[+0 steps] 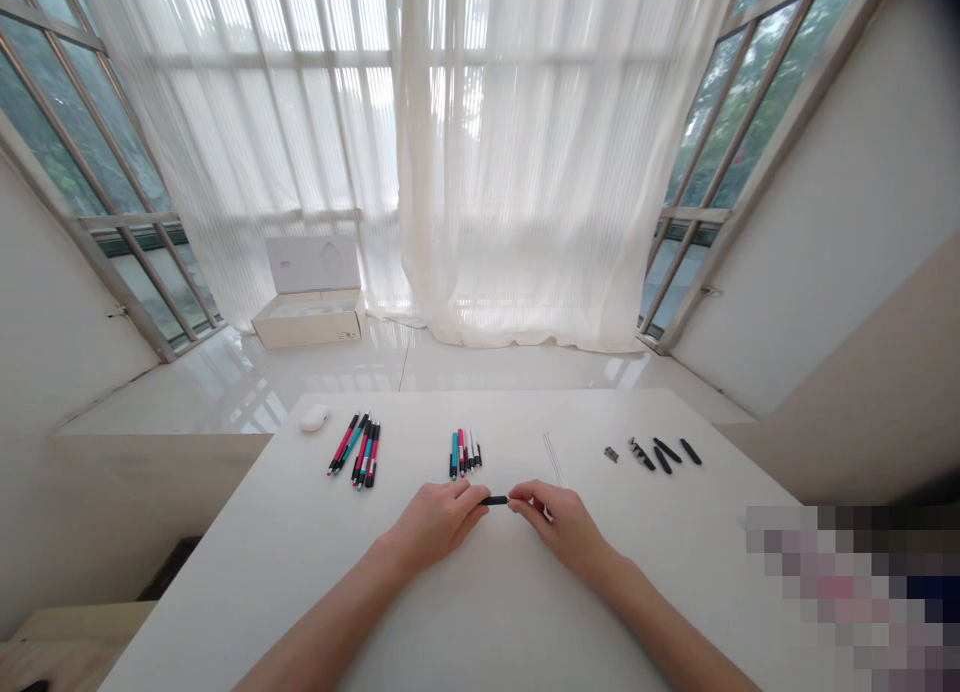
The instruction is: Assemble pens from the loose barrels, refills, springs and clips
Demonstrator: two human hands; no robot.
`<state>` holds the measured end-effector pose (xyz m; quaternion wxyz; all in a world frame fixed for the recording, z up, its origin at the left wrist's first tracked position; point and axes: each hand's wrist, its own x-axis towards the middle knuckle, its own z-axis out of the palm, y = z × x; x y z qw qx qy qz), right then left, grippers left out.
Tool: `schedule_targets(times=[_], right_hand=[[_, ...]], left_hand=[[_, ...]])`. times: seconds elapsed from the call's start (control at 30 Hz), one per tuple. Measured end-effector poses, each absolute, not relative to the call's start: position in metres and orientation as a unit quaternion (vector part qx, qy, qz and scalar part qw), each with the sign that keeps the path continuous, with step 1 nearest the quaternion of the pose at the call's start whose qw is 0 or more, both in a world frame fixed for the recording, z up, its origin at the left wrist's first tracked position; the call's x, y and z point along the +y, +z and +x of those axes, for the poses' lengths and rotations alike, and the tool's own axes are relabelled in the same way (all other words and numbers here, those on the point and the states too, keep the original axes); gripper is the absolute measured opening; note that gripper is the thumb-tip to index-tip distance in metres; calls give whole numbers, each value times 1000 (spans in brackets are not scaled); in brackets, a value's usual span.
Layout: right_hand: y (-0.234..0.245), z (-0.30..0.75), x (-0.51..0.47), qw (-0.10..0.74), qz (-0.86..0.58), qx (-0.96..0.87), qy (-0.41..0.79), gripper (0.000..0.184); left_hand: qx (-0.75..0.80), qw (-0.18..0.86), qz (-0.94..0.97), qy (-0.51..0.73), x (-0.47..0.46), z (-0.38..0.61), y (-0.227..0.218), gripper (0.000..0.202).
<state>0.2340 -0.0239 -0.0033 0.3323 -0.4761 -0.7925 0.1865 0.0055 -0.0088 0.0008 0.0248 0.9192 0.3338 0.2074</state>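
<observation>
My left hand (439,518) and my right hand (556,517) meet over the middle of the white table (300,572). Both pinch a short black pen part (495,500) between their fingertips, one at each end. Just beyond them lies a small group of pen barrels (465,452) in teal, red, white and black. Thin clear refill tubes (553,458) lie to the right of that group, close to my right hand.
A bunch of assembled red and teal pens (356,450) lies at the left with a white oval object (314,418) beside it. Small black pen parts (660,453) sit at the right. An open white box (309,317) stands on the floor by the curtains.
</observation>
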Motion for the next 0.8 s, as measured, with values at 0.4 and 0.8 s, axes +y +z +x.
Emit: schedule_targets(times=[0.4,0.8], right_hand=[[-4,234,-24,338,-447,-806,191,24],[11,233,-30,269,-447,-837,162,25]], left_hand=[[344,18,919,191,-11,7,0,20],[342,19,922,179,-10,7,2,13]])
